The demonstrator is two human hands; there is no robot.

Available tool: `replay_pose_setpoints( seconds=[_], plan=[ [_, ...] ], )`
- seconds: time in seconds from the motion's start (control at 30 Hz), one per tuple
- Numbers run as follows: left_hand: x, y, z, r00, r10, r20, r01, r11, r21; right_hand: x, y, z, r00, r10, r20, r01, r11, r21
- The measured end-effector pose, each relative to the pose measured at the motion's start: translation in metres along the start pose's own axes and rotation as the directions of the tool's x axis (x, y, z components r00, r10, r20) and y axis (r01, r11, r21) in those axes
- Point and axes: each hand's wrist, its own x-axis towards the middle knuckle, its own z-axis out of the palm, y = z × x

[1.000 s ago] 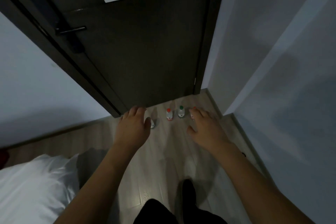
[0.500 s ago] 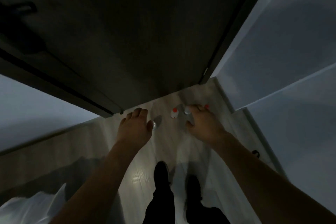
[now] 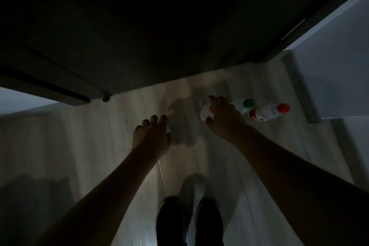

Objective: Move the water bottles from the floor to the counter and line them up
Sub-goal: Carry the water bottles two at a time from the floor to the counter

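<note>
1. Pale wood-grain floor point(image 3: 259, 146) below a dark door point(image 3: 159, 26) fills the dim view; the camera has dropped much closer than a second ago.
2. Right hand point(image 3: 223, 120) now curls onto a clear plastic bottle with a red cap point(image 3: 205, 113) — whether the grip has closed, I cannot tell.
3. Left hand point(image 3: 152, 136) covers a fourth bottle; its grip is hidden.
4. Green-capped bottle point(image 3: 244, 105) and second red-capped bottle point(image 3: 267, 113), smooth and cylindrical, stand just beside — nothing lifted yet.
</note>
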Motion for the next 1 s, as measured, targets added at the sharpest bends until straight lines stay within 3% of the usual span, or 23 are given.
replay_pose_setpoints(
  seconds=[0.1, 0.2, 0.47, 0.73, 1.0],
  plan=[
    [0.026, -0.009, 0.040, 0.995, -0.094, -0.018, 0.094, 0.996, 0.000, 0.040, 0.018, 0.037, 0.997, 0.059, 0.047, -0.056, 0.997, -0.060],
    [0.038, -0.015, 0.061, 0.989, -0.148, -0.029, 0.148, 0.989, -0.009, 0.062, 0.029, 0.054, 0.994, 0.106, -0.004, -0.106, 0.986, -0.130],
    [0.015, -0.002, 0.023, 0.996, -0.074, -0.054, 0.071, 0.996, -0.056, 0.027, 0.029, 0.039, 0.995, 0.047, -0.092, -0.051, 0.998, -0.044],
    [-0.075, 0.040, -0.151, 0.993, 0.080, -0.090, -0.082, 0.996, -0.024, -0.126, -0.006, -0.094, 0.993, 0.068, -0.096, -0.060, 0.995, 0.084],
    [-0.230, 0.113, -0.399, 0.921, 0.174, -0.348, -0.222, 0.969, -0.105, -0.333, -0.033, -0.295, 0.958, 0.056, -0.281, -0.028, 0.994, 0.102]
  ],
)
